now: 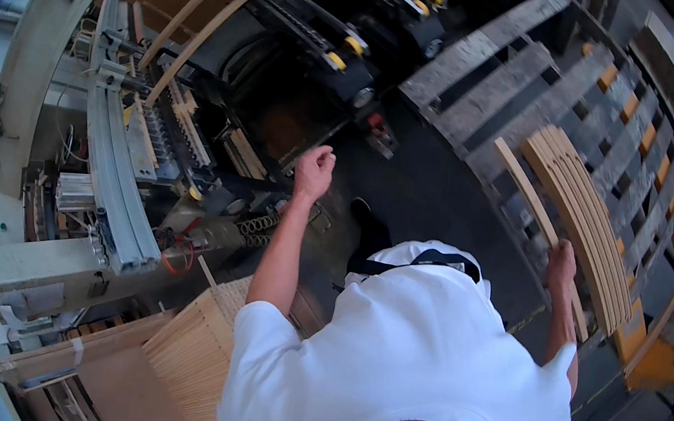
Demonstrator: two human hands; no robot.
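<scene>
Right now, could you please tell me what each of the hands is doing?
Left hand: loosely curled, holding nothing, above the machine.
Right hand: fingers closed around one curved wooden slat, beside the stacked slats.

The person wears a plain white short-sleeved T-shirt (411,359), loose and lightly creased across the back, its sleeves ending above the elbows. A narrow black strap (420,261) crosses the upper edge of the shirt. Both forearms are bare, and the left hand (314,171) and right hand (561,264) are ungloved.
</scene>
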